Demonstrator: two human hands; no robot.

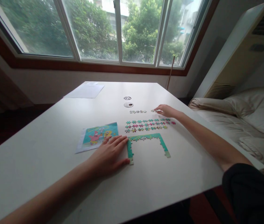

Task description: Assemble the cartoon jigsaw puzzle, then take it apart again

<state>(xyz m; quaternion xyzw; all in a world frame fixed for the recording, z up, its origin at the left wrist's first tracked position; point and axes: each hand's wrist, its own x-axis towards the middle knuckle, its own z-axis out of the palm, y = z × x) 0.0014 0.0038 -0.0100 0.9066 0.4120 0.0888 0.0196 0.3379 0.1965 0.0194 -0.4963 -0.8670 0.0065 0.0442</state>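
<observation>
- A partly joined jigsaw border (146,137) lies flat on the white worktop (40,174), in front of the person; it has a far side and two arms, and its near side is open.
- The left hand (109,153) rests beside the border's left arm, fingers extended and lightly parted, the thumb set apart near the pale piece at that arm's end; the fingertips come to the far-left corner. It pinches nothing that shows.
- The right hand (166,110) reaches over to the pale jigsaw pieces (152,110) at the right end of the farthest row. Its fingertips are at them, but whether they pinch one or only touch is too small to tell.
- Between that row and the border lie three rows of coloured jigsaw pieces (140,125), mostly teal and pink.
- Left of the border is a SpongeBob picture sheet (99,132); two round discs (128,105) sit farther off.
- The pieces look like thin card: light, fairly stiff, likely to slide on the smooth surface, with tabs that could bend or fray. Each is best taken by opposite edges of its body.
- The border would probably hinge or part at its joints if lifted, so flat support along a strip suits it better than a corner grip.
</observation>
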